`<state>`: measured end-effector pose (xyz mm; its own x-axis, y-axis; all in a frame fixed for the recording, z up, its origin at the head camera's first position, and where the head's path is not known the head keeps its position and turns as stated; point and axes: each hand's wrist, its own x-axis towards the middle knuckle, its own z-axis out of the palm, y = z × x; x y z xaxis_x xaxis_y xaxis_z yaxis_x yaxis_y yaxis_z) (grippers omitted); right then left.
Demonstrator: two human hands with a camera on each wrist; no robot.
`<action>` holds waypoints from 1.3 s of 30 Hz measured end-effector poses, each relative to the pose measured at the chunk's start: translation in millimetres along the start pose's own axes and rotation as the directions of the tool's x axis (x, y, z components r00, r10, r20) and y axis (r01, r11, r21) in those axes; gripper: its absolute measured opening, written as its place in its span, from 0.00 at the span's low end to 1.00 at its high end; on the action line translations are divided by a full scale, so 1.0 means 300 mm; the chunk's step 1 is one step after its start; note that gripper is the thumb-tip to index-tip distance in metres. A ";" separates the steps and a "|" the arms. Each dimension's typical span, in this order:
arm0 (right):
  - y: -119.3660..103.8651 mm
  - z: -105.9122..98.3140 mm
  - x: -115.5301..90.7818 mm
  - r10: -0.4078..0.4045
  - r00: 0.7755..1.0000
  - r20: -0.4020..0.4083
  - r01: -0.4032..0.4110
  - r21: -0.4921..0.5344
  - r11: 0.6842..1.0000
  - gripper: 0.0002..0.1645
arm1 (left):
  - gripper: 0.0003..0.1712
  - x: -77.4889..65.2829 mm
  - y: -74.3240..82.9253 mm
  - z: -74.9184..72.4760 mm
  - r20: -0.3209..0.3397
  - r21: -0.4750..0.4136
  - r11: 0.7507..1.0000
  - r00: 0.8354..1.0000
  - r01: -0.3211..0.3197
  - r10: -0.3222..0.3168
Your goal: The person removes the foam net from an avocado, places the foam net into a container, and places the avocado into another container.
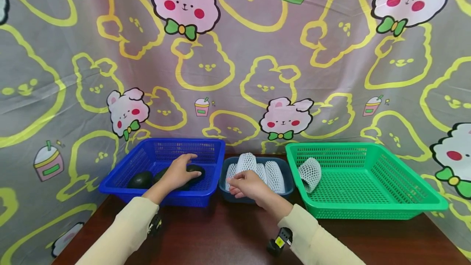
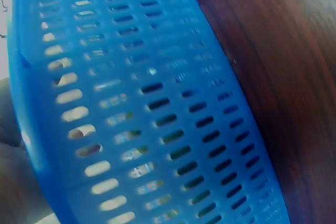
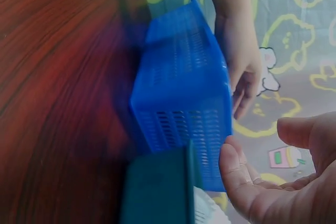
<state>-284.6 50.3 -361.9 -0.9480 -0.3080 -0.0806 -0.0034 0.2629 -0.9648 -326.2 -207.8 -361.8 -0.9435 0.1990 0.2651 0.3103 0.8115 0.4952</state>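
My left hand (image 1: pixel 178 171) reaches into the blue plastic basket (image 1: pixel 185 199), thumb and fingers spread over a dark green oval fruit (image 1: pixel 193 167). A second such fruit (image 1: pixel 140 180) lies at the basket's left, and another is partly hidden under the hand. My right hand (image 1: pixel 247 183) hovers over the front of a dark teal tub (image 1: pixel 243 200) of white foam net sleeves (image 1: pixel 275 177). In the right wrist view its thumb and fingers are apart, with nothing between them. The left wrist view shows mostly the basket's slotted wall (image 2: pixel 157 103).
On the right stands a green plastic basket (image 1: pixel 371 212) with one foam net sleeve (image 1: pixel 310 174) leaning at its left wall. All containers sit on a dark reddish-brown wooden table (image 1: pixel 220 236). A patterned cloth (image 1: pixel 228 68) hangs close behind them.
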 end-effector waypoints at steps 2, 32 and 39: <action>-0.009 -0.020 -0.014 -0.002 1.000 -0.014 0.001 -0.029 1.000 0.28 | 0.35 -0.003 0.008 -0.001 -0.010 -0.011 1.000 1.000 -0.002 0.002; -0.072 -0.459 -0.105 0.003 0.986 -0.167 -0.048 -0.267 0.962 0.39 | 0.25 -0.048 0.334 0.176 -0.111 -0.470 0.854 0.975 -0.223 0.194; -0.054 -0.547 -0.071 0.065 0.978 -0.199 -0.126 -0.311 0.942 0.43 | 0.25 -0.049 0.389 0.252 -0.033 -0.535 0.823 0.978 -0.190 0.204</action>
<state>-316.7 202.7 -303.6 -0.9906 -0.1017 -0.0917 0.0174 0.5708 -0.8209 -284.8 -74.4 -370.3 -0.8559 0.3421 0.3878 0.4968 0.3359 0.8002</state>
